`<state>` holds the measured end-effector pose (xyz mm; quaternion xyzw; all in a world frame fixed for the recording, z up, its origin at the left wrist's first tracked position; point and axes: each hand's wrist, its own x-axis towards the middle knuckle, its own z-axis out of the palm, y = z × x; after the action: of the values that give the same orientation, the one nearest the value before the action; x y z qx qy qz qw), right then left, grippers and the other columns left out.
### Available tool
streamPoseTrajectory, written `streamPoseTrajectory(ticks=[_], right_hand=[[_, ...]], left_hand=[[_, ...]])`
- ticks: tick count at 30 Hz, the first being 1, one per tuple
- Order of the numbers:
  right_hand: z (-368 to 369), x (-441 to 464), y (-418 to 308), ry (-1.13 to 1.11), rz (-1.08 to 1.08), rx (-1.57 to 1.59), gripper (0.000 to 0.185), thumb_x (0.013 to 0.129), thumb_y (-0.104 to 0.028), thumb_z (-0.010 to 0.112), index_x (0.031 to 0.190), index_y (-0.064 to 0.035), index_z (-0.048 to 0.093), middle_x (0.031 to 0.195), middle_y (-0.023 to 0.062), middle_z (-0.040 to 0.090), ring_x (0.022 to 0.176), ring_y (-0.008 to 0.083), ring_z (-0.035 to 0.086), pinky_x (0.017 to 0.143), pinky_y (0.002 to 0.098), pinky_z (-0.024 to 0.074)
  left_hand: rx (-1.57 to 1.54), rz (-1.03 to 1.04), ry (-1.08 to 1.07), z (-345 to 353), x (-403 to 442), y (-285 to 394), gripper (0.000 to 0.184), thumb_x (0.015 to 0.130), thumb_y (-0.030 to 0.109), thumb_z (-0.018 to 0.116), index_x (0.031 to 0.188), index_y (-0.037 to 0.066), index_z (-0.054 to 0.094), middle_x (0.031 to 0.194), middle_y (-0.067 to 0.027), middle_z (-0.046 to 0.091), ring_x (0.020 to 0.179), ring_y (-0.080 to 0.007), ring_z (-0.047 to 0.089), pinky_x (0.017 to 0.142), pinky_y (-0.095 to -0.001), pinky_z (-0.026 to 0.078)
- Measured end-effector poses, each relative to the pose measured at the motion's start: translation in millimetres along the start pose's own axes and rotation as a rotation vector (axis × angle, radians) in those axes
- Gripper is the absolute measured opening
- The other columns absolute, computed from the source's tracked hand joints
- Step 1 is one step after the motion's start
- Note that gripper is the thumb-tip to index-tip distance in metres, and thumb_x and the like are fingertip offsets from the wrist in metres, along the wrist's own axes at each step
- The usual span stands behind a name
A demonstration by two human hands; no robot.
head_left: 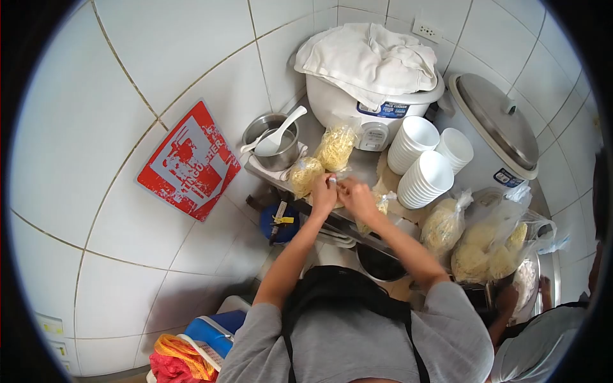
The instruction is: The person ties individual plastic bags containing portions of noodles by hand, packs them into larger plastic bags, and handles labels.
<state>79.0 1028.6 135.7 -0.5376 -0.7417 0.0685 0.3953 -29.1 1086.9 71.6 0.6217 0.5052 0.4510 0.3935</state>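
My left hand [324,194] is closed at the counter's front edge, with its fingertips close to those of my right hand [357,197]. Both hands pinch something small that I cannot make out. Just left of my left hand is a bag of yellowish shreds [305,176]. Behind the hands a second clear bag of shreds [336,148] stands upright. A smaller bag [381,205] lies beside my right hand, partly hidden by the forearm. Further right on the counter sits a tied bag [442,228].
White bowls [426,180] are stacked right of centre, before a rice cooker [332,99] under a white cloth. A lidded pot [498,121] stands at the back right, a metal pot [290,150] with spoons at left. Filled bags [474,255] and another person [543,345] are at right.
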Motion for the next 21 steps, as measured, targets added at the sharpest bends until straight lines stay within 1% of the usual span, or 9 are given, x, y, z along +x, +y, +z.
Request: streamPoseTrajectory(ticks=[1, 2, 5, 8, 11, 14, 17, 19, 21], right_hand=[[9.5, -7.7, 6.5, -0.008, 0.069, 0.022, 0.018, 0.072, -0.002, 0.061, 0.089, 0.0026, 0.059, 0.081, 0.0174, 0.056, 0.069, 0.0364, 0.056, 0.062, 0.0401, 0.0454], [13.9, -8.8, 14.4, 0.004, 0.11, 0.078, 0.017, 0.073, -0.001, 0.059, 0.09, 0.003, 0.061, 0.083, 0.018, 0.058, 0.069, 0.0358, 0.058, 0.062, 0.0381, 0.0461], [16.1, -5.1, 7.6, 0.111, 0.201, 0.222, 0.013, 0.075, -0.002, 0.057, 0.086, 0.0035, 0.062, 0.079, 0.0179, 0.059, 0.068, 0.0316, 0.06, 0.062, 0.0351, 0.0461], [17.1, -5.0, 4.4, 0.095, 0.296, 0.239, 0.014, 0.076, -0.003, 0.055, 0.087, 0.0037, 0.062, 0.078, 0.0178, 0.06, 0.066, 0.0278, 0.06, 0.062, 0.0329, 0.046], [22.2, -2.2, 8.4, 0.15, 0.335, 0.255, 0.015, 0.078, -0.004, 0.053, 0.086, 0.004, 0.062, 0.076, 0.0176, 0.06, 0.064, 0.0268, 0.059, 0.061, 0.0319, 0.0456], [20.2, 0.5, 7.5, 0.109, 0.405, 0.267, 0.015, 0.077, -0.005, 0.054, 0.085, 0.0041, 0.062, 0.075, 0.0178, 0.061, 0.063, 0.0265, 0.059, 0.062, 0.0323, 0.046], [23.1, 1.3, 20.0, 0.066, 0.342, 0.183, 0.017, 0.077, -0.007, 0.054, 0.088, 0.0036, 0.062, 0.077, 0.0179, 0.061, 0.068, 0.0269, 0.061, 0.063, 0.0323, 0.0462], [13.4, 2.2, 26.7, -0.029, 0.283, 0.189, 0.016, 0.076, -0.008, 0.055, 0.085, 0.0033, 0.062, 0.078, 0.0194, 0.061, 0.068, 0.0326, 0.06, 0.062, 0.0367, 0.0463], [-1.1, 8.1, 23.5, -0.134, 0.215, 0.191, 0.015, 0.075, -0.009, 0.056, 0.083, 0.0031, 0.062, 0.078, 0.0208, 0.06, 0.068, 0.0358, 0.059, 0.061, 0.0395, 0.0462]], left_hand=[[0.021, 0.036, 0.045, 9.6, -0.6, -10.7, 0.024, 0.09, 0.016, 0.051, 0.101, -0.004, 0.056, 0.081, -0.0065, 0.058, 0.076, -0.0116, 0.052, 0.07, -0.0265, 0.043], [-0.117, 0.009, 0.057, 10.5, -6.4, -2.8, 0.023, 0.089, 0.017, 0.053, 0.099, -0.003, 0.057, 0.085, -0.006, 0.058, 0.079, -0.0111, 0.053, 0.072, -0.0251, 0.043], [-0.342, -0.078, -0.054, -5.3, -13.3, 15.6, 0.022, 0.088, 0.017, 0.056, 0.099, -0.002, 0.057, 0.088, -0.0047, 0.058, 0.079, -0.01, 0.052, 0.073, -0.0234, 0.043], [-0.456, -0.097, -0.132, -10.6, -14.5, 18.6, 0.02, 0.087, 0.014, 0.057, 0.099, -0.002, 0.057, 0.089, -0.0031, 0.058, 0.08, -0.0083, 0.052, 0.073, -0.0217, 0.042], [-0.417, -0.056, -0.095, -7.9, -13.8, 15.3, 0.018, 0.086, 0.011, 0.056, 0.098, -0.002, 0.057, 0.088, -0.0023, 0.058, 0.081, -0.008, 0.051, 0.075, -0.0217, 0.041], [-0.468, -0.128, -0.083, -7.6, -14.6, 15.6, 0.016, 0.085, 0.014, 0.054, 0.092, 0.0, 0.058, 0.081, -0.0006, 0.054, 0.075, -0.007, 0.047, 0.068, -0.022, 0.039], [-0.401, -0.099, -0.094, -4.3, -11.1, 6.0, 0.019, 0.084, 0.018, 0.054, 0.081, 0.0, 0.059, 0.075, -0.0009, 0.051, 0.069, -0.0076, 0.044, 0.062, -0.0231, 0.036], [-0.349, -0.082, -0.087, -1.0, -7.6, -3.1, 0.023, 0.084, 0.021, 0.056, 0.079, -0.001, 0.059, 0.075, -0.0018, 0.051, 0.068, -0.0086, 0.044, 0.062, -0.0237, 0.037], [-0.207, -0.015, -0.066, -9.3, -13.2, 19.3, 0.026, 0.085, 0.023, 0.057, 0.079, -0.002, 0.059, 0.075, -0.0038, 0.052, 0.068, -0.0104, 0.045, 0.063, -0.0246, 0.038]])
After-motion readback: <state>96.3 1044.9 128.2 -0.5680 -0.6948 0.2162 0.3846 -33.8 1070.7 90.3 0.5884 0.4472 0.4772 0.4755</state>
